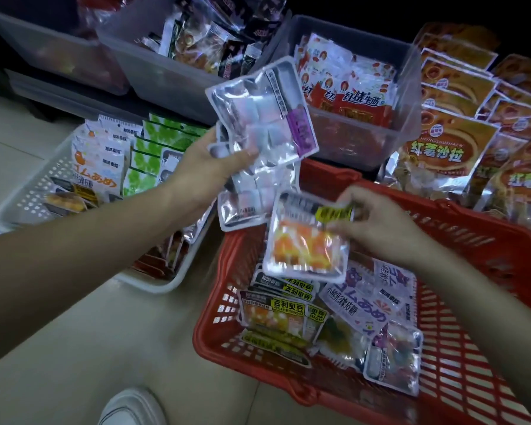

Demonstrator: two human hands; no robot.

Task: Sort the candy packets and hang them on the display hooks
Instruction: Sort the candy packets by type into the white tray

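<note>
Candy packets [259,127] fan from the gripping left hand [209,167]; right hand [377,219] pinches an orange-filled packet [305,240] above the red basket [472,250].

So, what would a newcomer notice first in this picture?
First the two hands in the middle: the left hand grips a fan of silver packets with purple labels, and the right hand pinches an orange-filled packet by its yellow label. Under them stands a red basket of mixed candy packets.
</note>
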